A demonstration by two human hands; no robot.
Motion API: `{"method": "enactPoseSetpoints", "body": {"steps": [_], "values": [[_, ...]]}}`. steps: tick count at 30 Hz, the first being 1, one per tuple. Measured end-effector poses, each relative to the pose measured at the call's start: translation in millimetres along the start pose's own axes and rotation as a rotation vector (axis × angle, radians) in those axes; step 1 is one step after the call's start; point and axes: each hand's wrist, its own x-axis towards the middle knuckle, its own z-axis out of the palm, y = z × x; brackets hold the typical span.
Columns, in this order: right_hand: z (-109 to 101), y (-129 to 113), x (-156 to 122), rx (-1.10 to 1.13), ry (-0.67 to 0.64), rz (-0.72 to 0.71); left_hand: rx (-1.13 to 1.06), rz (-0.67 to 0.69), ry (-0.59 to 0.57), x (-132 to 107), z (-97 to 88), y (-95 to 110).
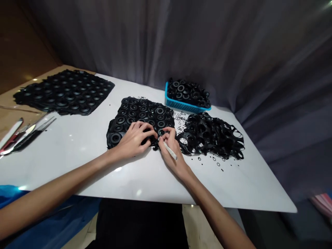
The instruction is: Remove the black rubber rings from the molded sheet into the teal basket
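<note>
A black molded rubber sheet (132, 110) with rows of raised rings lies on the white table in front of me. My left hand (135, 140) rests on its near edge, with curled fingers and thumb gripping the rubber. Close beside it, my right hand (171, 147) is closed around a slim white-handled tool (170, 151). The tool's working end points at the sheet's near right edge and is hidden by my fingers. To the right lies a tangled heap of black rubber scrap (212, 136) with round holes.
A blue basket (181, 105) full of black rubber rings (181, 88) stands at the back. Another ringed rubber sheet (67, 91) lies at the far left. Tweezers (33, 135) and other hand tools are at the left edge. Small thin rings (218, 164) are scattered about. A grey curtain (135, 41) hangs behind.
</note>
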Motion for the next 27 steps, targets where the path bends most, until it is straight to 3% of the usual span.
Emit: {"method": "enactPoseSetpoints", "body": {"steps": [9,16,27], "values": [[2.2,-1.0,-0.2,-0.06,0.015,-0.03,0.123,0.088,0.036,1.0,5.4,4.5],[2.4,-12.2,-3.8,-0.155,-0.006,-0.063,-0.03,0.183,0.095,0.7,8.2,1.4],[12.9,-1.1,-1.9,-0.3,0.029,-0.05,-0.154,0.216,0.23,1.3,18.3,-11.9]]}}
